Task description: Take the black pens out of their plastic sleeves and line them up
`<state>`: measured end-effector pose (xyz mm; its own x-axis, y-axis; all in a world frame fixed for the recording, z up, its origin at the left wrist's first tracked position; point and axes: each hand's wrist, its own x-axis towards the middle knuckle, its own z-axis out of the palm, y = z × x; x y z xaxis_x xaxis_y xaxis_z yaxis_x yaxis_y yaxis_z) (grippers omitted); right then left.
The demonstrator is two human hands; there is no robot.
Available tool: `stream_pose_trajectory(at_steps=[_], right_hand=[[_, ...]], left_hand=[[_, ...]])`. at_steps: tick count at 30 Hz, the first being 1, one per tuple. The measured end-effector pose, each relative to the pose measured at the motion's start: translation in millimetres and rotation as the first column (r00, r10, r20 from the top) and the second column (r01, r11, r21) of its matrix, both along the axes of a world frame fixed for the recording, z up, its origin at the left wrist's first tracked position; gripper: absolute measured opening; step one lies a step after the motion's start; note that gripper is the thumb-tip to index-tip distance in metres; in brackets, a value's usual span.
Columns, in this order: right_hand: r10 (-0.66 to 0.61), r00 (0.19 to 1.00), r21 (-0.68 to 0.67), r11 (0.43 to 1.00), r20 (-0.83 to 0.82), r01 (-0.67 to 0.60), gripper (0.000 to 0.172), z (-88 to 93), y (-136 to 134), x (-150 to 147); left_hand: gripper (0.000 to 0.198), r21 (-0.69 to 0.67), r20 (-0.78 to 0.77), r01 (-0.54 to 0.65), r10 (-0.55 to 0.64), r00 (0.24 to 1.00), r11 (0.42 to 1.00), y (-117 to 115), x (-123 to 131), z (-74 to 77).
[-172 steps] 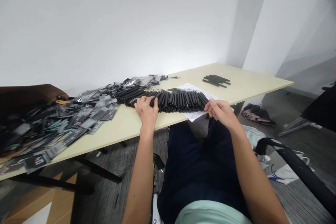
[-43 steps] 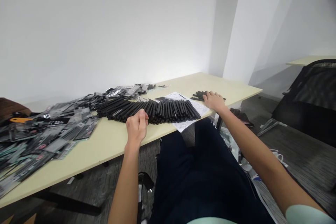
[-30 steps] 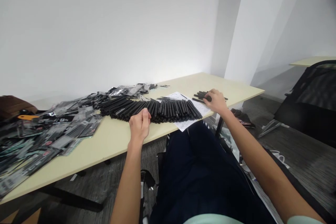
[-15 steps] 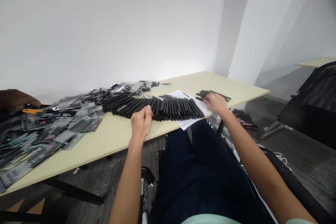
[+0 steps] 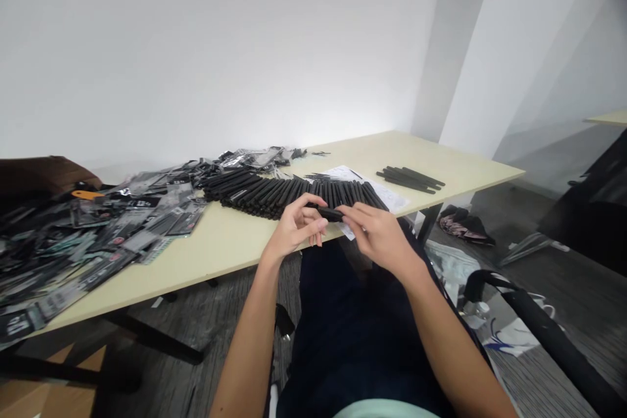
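Observation:
Just in front of the table edge, my right hand point(image 5: 375, 232) pinches one end of a short black pen-like stick point(image 5: 330, 213). My left hand point(image 5: 300, 227) curls loosely round the other end, thumb below and fingers above, though whether it bears the stick's weight is hard to tell. Behind both hands lies a long row of similar black sticks point(image 5: 264, 194), packed side by side in a heap. A smaller group of black sticks point(image 5: 410, 178) rests apart on the right. Printed paper point(image 5: 392, 194) shows partly from under the row.
On the left of the pale table point(image 5: 225, 238) spreads a heap of flat clear-and-black packets point(image 5: 142, 215), with an orange piece point(image 5: 88, 194) among them. A brown object point(image 5: 44, 173) stands at the far left. The wall backs the table; a black chair point(image 5: 588, 209) is at right.
My right hand has left the small group on the right and come in to meet my left hand. My left hand has moved right, its fingers loosening. A black stick now shows between them.

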<state>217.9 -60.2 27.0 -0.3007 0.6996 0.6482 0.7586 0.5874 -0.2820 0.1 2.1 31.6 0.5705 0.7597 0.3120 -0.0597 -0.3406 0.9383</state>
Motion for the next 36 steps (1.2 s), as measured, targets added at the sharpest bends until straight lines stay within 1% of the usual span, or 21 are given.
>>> stream_pose_trajectory(at_steps=[4,6,8,11,14,18,21,25,28,32,36], right_hand=[[-0.084,0.987,0.024,0.996,0.136,0.081,0.036,-10.5,-9.3,-19.7],[-0.122,0.979,0.042,0.992,0.161,0.117,0.036,-14.6,-9.5,-23.9],[-0.131,0.976,0.046,0.991,0.172,0.125,0.036,-17.1,-7.0,-24.5],[-0.107,0.972,0.023,0.994,0.208,0.105,0.036,-20.1,-0.1,-20.8],[-0.109,0.967,-0.002,0.994,0.231,0.112,0.037,-24.0,6.7,-16.5],[-0.106,0.968,-0.025,0.993,0.226,0.115,0.035,-27.1,9.7,-14.4],[-0.104,0.972,-0.064,0.991,0.21,0.12,0.033,-23.5,7.9,-10.6],[-0.083,0.98,-0.132,0.985,0.182,0.107,0.031,-15.2,5.6,1.6],[-0.059,0.983,-0.159,0.983,0.171,0.087,0.03,-13.3,6.0,8.8],[-0.004,0.987,-0.162,0.986,0.162,0.03,0.029,-15.8,7.7,9.8],[0.028,0.988,-0.164,0.987,0.151,-0.002,0.027,-16.6,8.7,7.4]], left_hand=[[0.04,0.017,-0.028,-0.02,0.02,0.999,1.0,-1.6,2.6,-1.8],[0.038,0.016,-0.03,-0.048,0.048,0.998,0.999,-1.6,3.4,-3.5],[0.039,0.01,-0.016,-0.069,0.069,0.997,0.998,-1.4,3.8,-5.4],[0.04,-0.014,-0.002,-0.075,0.075,0.997,0.997,-0.6,4.4,-8.0],[0.041,-0.041,-0.004,-0.072,0.072,0.997,0.997,1.0,5.3,-10.1],[0.042,-0.024,-0.021,-0.086,0.085,0.996,0.996,2.8,6.0,-12.4],[0.042,-0.015,-0.038,-0.104,0.104,0.994,0.994,2.9,6.0,-13.7],[0.04,0.005,-0.041,-0.132,0.132,0.99,0.991,1.8,5.9,-12.6],[0.037,0.048,-0.106,-0.102,0.107,0.989,0.994,0.0,5.3,-9.5],[0.037,0.096,-0.206,-0.055,0.074,0.976,0.994,-2.5,4.1,-6.2],[0.033,0.102,-0.226,-0.049,0.071,0.972,0.994,-3.4,4.1,-6.3]])
